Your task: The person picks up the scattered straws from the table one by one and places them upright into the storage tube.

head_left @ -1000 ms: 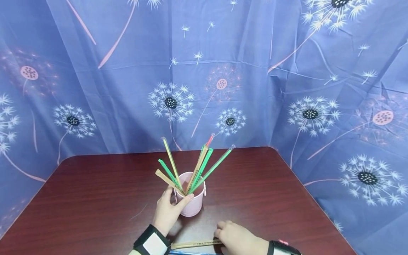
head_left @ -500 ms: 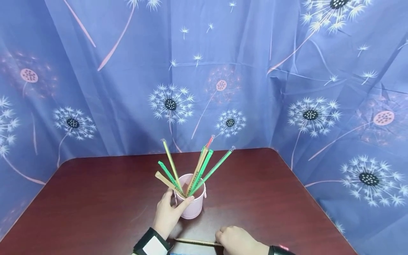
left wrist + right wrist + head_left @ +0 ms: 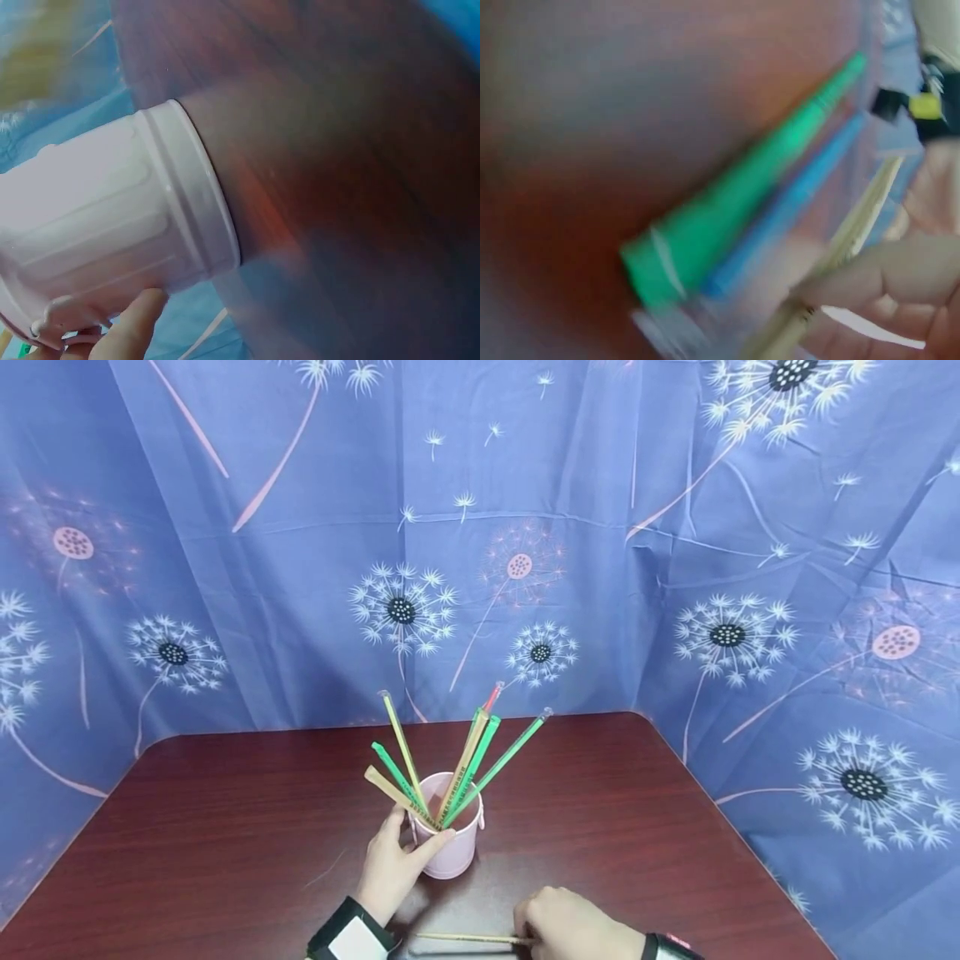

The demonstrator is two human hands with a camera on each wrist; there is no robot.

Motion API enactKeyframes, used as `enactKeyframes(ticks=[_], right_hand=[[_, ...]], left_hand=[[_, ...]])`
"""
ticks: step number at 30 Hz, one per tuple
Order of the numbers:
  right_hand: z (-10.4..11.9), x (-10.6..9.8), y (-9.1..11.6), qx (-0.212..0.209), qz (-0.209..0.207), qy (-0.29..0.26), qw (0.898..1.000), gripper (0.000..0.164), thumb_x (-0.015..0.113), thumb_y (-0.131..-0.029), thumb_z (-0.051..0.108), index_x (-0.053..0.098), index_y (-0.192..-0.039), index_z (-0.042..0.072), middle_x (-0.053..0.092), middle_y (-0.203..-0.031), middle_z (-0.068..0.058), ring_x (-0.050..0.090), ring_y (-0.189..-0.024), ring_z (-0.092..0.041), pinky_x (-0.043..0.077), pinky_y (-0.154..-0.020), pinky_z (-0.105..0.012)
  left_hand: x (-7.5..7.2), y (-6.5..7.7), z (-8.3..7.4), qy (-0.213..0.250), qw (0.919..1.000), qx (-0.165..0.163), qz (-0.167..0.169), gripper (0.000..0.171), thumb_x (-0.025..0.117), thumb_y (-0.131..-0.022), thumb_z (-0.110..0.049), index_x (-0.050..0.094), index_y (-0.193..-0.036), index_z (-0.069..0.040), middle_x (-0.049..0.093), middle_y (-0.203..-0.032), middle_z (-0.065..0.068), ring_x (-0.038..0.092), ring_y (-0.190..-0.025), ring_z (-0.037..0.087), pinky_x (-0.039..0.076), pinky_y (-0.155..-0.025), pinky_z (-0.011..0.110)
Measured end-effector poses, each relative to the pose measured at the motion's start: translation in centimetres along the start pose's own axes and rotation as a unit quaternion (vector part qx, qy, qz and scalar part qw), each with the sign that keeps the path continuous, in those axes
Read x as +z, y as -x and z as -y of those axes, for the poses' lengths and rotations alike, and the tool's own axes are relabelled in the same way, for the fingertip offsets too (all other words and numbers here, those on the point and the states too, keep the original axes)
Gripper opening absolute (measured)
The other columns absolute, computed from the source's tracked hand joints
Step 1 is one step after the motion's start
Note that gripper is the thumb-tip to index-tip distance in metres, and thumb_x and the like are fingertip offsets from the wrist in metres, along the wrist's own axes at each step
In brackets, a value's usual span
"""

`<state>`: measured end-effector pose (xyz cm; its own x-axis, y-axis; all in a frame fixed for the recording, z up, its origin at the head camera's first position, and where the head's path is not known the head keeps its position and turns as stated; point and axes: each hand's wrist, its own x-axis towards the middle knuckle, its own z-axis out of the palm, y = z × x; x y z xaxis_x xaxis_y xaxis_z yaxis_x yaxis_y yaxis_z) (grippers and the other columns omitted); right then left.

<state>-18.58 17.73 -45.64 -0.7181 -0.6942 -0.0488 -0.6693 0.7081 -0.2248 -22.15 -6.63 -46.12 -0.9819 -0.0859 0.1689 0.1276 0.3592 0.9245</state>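
A small pink bucket (image 3: 453, 860) stands on the table, holding several wrapped straws (image 3: 467, 766) in green, yellow, tan and red that fan out above its rim. My left hand (image 3: 392, 867) grips the bucket's near left side, thumb over the front of the rim. In the left wrist view the bucket's ribbed wall (image 3: 97, 202) fills the left half, and the fingers show at its rim. Near the table's front, my right hand (image 3: 573, 927) pinches a tan wrapped straw (image 3: 855, 225) by its right end. Beside it, a green straw (image 3: 720, 210) and a blue straw (image 3: 787, 210) lie on the table.
The dark red wooden table (image 3: 247, 827) has rounded far corners. A blue curtain (image 3: 300, 577) with dandelion prints hangs behind it and along the sides. Black wrist bands (image 3: 352, 931) are strapped round both wrists.
My right hand has taken hold of the tan straw, whose left end has shifted right. My left hand keeps its grip on the bucket. The head view has tilted up slightly.
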Motion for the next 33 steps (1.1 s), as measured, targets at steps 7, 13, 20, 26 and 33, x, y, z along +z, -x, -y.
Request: enactKeyframes(ticks=[7, 13, 20, 26, 33], right_hand=[[-0.9, -3.7, 0.0, 0.04, -0.028, -0.188, 0.981, 0.022, 0.07, -0.068, -0.003, 0.067, -0.077, 0.017, 0.056, -0.065, 0.016, 0.048, -0.06, 0.007, 0.043, -0.053, -0.015], [0.0, -5.4, -1.0, 0.06, -0.093, -0.39, 0.914, 0.012, 0.07, -0.081, 0.0, 0.068, -0.091, 0.007, 0.066, -0.081, 0.0, 0.062, -0.074, -0.001, 0.056, -0.066, -0.024], [1.6, -5.4, -2.6, 0.08, -0.168, -0.59, 0.785, 0.026, 0.069, -0.086, 0.0, 0.054, -0.1, -0.017, 0.068, -0.087, 0.001, 0.071, -0.081, -0.011, 0.062, -0.075, -0.037], [2.3, -5.1, -3.1, 0.085, -0.211, -0.629, 0.743, 0.016, 0.071, -0.086, 0.001, 0.058, -0.093, -0.005, 0.072, -0.088, 0.001, 0.072, -0.083, -0.013, 0.061, -0.079, -0.034], [2.4, -5.4, -3.1, 0.102, -0.231, -0.638, 0.727, 0.017, 0.069, -0.086, -0.001, 0.06, -0.1, 0.002, 0.071, -0.09, 0.001, 0.072, -0.084, -0.013, 0.061, -0.082, -0.036]], left_hand=[[-0.3, 0.5, 0.2, -0.034, 0.9934, 0.033, -0.105, 0.066, 0.075, -0.087, -0.028, 0.045, -0.137, 0.005, 0.047, -0.137, 0.027, 0.053, -0.123, 0.039, 0.056, -0.09, 0.044], [0.6, 1.5, -0.3, 0.005, 0.9609, 0.164, -0.223, 0.042, 0.075, -0.083, -0.003, 0.053, -0.118, 0.001, 0.047, -0.115, 0.011, 0.046, -0.099, 0.008, 0.043, -0.076, 0.017], [1.9, 3.1, -1.7, 0.036, 0.9576, 0.279, -0.062, 0.035, 0.078, -0.082, -0.008, 0.067, -0.115, -0.01, 0.069, -0.101, -0.001, 0.065, -0.085, 0.007, 0.054, -0.07, 0.018], [2.9, 3.4, -1.9, 0.01, 0.9299, 0.365, -0.042, 0.03, 0.081, -0.076, -0.006, 0.072, -0.104, -0.01, 0.072, -0.082, -0.002, 0.065, -0.069, 0.001, 0.051, -0.057, 0.009], [2.9, 3.2, -1.7, 0.007, 0.9169, 0.393, -0.069, 0.026, 0.081, -0.073, -0.001, 0.073, -0.096, -0.009, 0.07, -0.075, -0.002, 0.06, -0.064, -0.004, 0.048, -0.054, 0.008]])
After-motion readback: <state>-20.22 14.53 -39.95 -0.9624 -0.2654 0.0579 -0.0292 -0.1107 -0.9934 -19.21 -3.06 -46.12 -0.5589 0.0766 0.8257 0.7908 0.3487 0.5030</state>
